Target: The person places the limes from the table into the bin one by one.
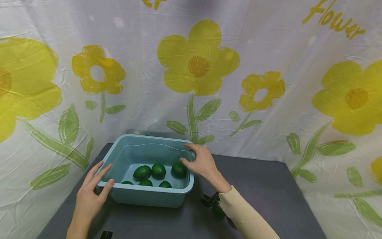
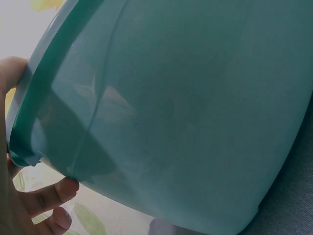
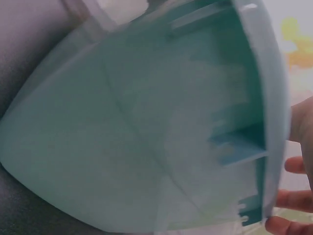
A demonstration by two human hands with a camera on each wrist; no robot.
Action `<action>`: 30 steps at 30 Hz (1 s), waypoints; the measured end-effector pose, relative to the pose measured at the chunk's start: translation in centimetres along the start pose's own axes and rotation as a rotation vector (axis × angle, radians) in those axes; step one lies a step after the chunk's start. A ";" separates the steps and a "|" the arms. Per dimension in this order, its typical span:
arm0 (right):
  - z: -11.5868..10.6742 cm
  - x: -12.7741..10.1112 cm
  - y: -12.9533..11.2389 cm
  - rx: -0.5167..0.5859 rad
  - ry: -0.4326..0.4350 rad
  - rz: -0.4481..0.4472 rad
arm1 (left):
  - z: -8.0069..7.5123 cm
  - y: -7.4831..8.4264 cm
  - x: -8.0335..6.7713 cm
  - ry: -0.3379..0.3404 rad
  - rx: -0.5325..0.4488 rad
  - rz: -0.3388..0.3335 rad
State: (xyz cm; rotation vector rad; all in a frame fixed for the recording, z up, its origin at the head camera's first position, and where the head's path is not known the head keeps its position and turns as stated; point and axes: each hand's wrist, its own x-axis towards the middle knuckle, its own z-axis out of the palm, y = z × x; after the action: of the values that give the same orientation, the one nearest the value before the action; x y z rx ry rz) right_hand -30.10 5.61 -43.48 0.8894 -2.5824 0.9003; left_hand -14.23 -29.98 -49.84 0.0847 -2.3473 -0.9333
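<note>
A light blue plastic bin [image 1: 149,196] sits on the dark table with several dark green, avocado-like fruits [image 1: 158,171] inside. My left hand [image 1: 91,196] holds its left rim near the front corner; in the left wrist view the fingertips [image 2: 68,188] meet the outer wall below the lip. At the opposite end my right hand [image 1: 204,162] grips the right rim toward the back corner, its thumb over the inside. The right wrist view has the bin's outer wall [image 3: 122,147] filling most of the picture, with several fingers at the rim's edge.
Under the right forearm, another green fruit [image 1: 219,211] lies on the dark grey table [image 1: 259,186], partly hidden by the sleeve and a black wrist strap [image 1: 210,200]. A white curtain [image 1: 143,109] printed with yellow flowers stands close behind the bin.
</note>
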 end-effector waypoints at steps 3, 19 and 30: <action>-0.5 -0.2 -0.1 0.029 0.026 0.003 | 0.0 0.1 0.0 0.004 0.008 -0.001; -3.2 -2.3 0.7 0.081 0.152 0.094 | 0.1 0.1 -0.1 0.005 0.031 -0.009; -3.8 -5.4 3.0 0.078 0.195 0.190 | 0.1 -0.1 -0.1 0.018 0.035 0.006</action>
State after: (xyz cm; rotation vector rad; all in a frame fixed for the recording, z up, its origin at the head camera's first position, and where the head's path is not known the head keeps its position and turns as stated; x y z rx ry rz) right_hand -27.64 12.33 -44.25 0.5491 -2.5064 1.0871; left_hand -14.24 -30.00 -50.01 0.0998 -2.3459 -0.8857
